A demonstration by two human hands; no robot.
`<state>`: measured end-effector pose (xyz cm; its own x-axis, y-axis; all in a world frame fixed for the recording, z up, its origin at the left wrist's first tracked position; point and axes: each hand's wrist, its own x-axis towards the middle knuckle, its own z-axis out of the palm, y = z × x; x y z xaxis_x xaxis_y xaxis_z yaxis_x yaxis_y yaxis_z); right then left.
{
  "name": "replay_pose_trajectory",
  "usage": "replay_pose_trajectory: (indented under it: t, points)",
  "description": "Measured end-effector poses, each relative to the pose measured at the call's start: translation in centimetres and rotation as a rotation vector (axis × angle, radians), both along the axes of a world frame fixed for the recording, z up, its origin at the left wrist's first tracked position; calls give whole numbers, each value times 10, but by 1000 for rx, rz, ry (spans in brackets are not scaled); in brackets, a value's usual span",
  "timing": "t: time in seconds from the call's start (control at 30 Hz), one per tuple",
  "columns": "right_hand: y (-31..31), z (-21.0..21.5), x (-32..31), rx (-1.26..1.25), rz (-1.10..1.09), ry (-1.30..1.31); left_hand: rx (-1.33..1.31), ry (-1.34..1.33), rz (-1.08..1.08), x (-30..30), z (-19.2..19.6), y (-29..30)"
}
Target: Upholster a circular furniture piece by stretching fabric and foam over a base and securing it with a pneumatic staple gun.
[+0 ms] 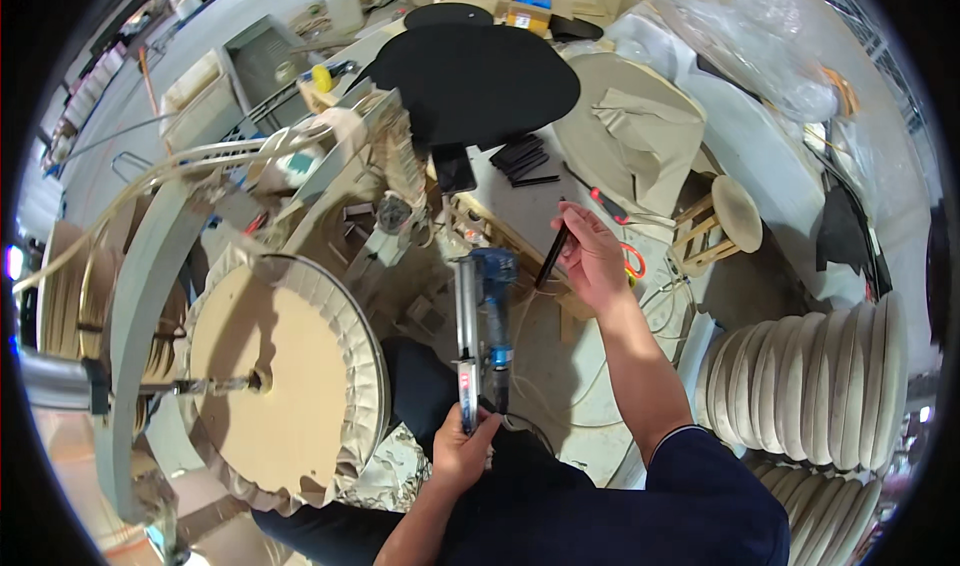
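A cluttered workshop bench (520, 216): the left hand (462, 453) grips a blue staple gun (482, 331); the right hand (592, 256) pinches what looks like a black strip (552, 251).

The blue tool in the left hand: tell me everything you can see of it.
The blue tool looks like a pneumatic staple gun: a blue body with black parts and a long silver metal magazine alongside it. It points away from the person, lengthwise up the picture, above the dark trousered lap. The left hand grips its near end. The right hand, beside its far end, holds a thin black strip clear of it.
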<state>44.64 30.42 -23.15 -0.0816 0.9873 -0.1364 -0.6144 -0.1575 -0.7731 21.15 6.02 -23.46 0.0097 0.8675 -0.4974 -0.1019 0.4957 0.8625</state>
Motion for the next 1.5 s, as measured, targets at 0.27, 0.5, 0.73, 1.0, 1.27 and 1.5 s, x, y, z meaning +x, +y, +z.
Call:
replay_pose_trajectory:
  t: [0.27, 0.5, 0.73, 1.0, 1.27, 1.5]
  points:
    - [-43, 79, -56, 259, 158, -497, 66, 127, -130, 8, 18, -11]
    - [-72, 93, -70, 500, 238, -988, 278, 109, -180, 10, 15, -20]
    - [-88, 82, -72, 617, 319, -1092, 328, 113, -179, 5, 19, -31]
    - [-93, 43, -48, 340, -71, -849, 305, 131, -183, -3, 17, -43]
    - [-136, -33, -64, -252, 289, 145, 428, 29, -187, -1, 11, -52]
    - [-97, -10, -80, -24, 404, 420, 363, -536, -22, -45, 30, -48]
